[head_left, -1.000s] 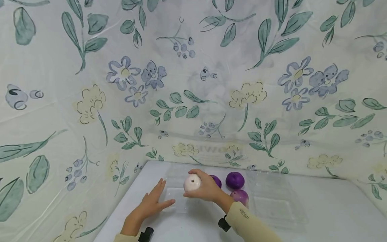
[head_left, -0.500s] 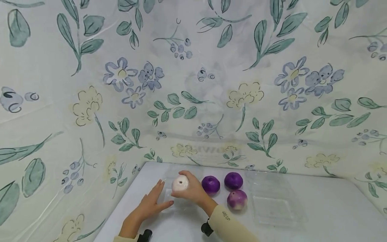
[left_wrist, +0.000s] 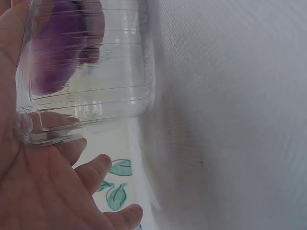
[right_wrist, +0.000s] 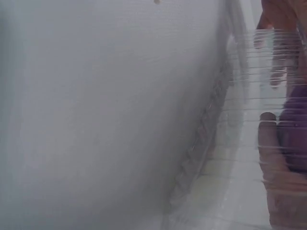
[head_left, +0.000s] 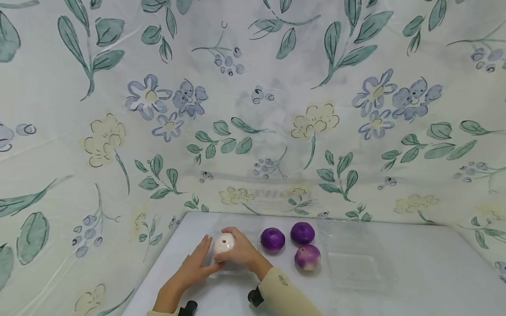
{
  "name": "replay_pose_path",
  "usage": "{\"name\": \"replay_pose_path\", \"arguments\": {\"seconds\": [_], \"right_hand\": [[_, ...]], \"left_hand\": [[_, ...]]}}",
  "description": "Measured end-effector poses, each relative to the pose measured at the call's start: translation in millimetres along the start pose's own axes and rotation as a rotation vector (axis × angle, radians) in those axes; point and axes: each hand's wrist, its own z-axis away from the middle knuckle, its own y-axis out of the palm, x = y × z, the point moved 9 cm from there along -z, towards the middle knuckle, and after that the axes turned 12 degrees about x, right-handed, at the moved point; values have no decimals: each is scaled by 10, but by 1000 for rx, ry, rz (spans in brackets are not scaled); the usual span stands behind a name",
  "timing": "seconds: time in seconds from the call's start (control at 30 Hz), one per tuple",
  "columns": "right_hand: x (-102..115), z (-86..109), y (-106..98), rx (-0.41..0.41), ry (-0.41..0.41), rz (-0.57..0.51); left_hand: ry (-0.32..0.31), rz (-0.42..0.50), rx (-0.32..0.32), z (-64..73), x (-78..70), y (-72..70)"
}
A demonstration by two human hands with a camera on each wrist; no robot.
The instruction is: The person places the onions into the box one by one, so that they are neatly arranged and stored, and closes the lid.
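In the head view my right hand (head_left: 243, 252) grips a turnip (head_left: 224, 243), its white root end facing up, over a clear plastic box (head_left: 237, 271). Through the box wall in the left wrist view, the turnip's purple side (left_wrist: 60, 52) shows within the box's outline. My left hand (head_left: 195, 265) lies along the box's left side with its fingers extended. Its palm is right at the box's corner in the left wrist view. From the right wrist, the right fingers (right_wrist: 273, 153) and the purple turnip appear blurred through the ribbed clear wall.
Right of the box, two deep purple turnips (head_left: 272, 239) and a paler purple-and-white turnip (head_left: 307, 257) rest on the white table (head_left: 427, 272). Farther right lies another clear plastic container (head_left: 356, 265). A floral cloth (head_left: 253, 109) hangs behind the table.
My right hand has carried the turnip leftward and lowered it at the clear box, near the left hand. The left hand stays at the box's side. The purple turnips are now uncovered by the right arm.
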Motion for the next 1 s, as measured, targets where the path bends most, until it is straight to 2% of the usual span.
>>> {"name": "replay_pose_path", "arguments": {"seconds": [0.23, 0.6, 1.0], "right_hand": [[-18, -18, 47, 23, 35, -23], [-69, -22, 108, 66, 75, 9], [-128, -36, 74, 37, 111, -20]], "left_hand": [[-2, 14, 1, 3, 13, -9], [-11, 29, 17, 27, 35, 5], [-8, 27, 14, -4, 19, 22]]}}
